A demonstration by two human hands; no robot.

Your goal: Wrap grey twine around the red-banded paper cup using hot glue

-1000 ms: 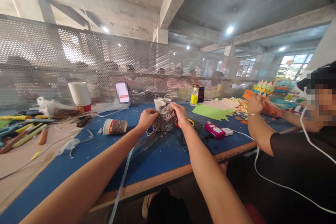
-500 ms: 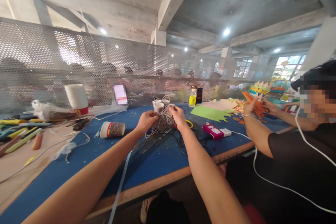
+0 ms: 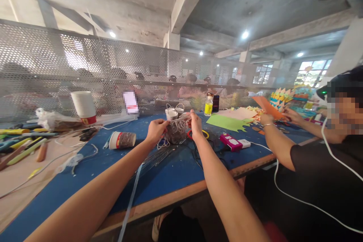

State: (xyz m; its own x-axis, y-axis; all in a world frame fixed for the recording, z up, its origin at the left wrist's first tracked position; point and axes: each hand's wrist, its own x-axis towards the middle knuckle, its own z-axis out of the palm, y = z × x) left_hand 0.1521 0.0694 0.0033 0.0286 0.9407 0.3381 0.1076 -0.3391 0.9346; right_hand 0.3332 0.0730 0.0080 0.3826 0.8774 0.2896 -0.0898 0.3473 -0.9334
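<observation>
A tangle of thin pale string point(image 3: 180, 124) is stretched between my two hands above the blue tabletop point(image 3: 176, 166). My left hand point(image 3: 157, 130) pinches one side of it between thumb and fingers. On the other side my right hand point(image 3: 196, 124) grips it, with its fingers pointing up. Below the string sits a dark, greyish clump point(image 3: 173, 136) that I cannot make out clearly. Just behind stand white paper cups point(image 3: 171, 114) with string loops rising from them. A bundle of thin dark wires point(image 3: 155, 159) lies in front of my left hand.
A paper cup point(image 3: 122, 140) lies on its side at left, near stacked cups point(image 3: 84, 106). Tools point(image 3: 25, 147) cover the far left. Right are a magenta box point(image 3: 231, 142), green paper point(image 3: 227, 121), a bottle point(image 3: 208, 105) and a co-worker's hand point(image 3: 266, 119) with orange paper point(image 3: 269, 106).
My hands have drawn slightly apart, and the string now spans between them. My right fingers have straightened upward. The co-worker's orange paper has changed its angle.
</observation>
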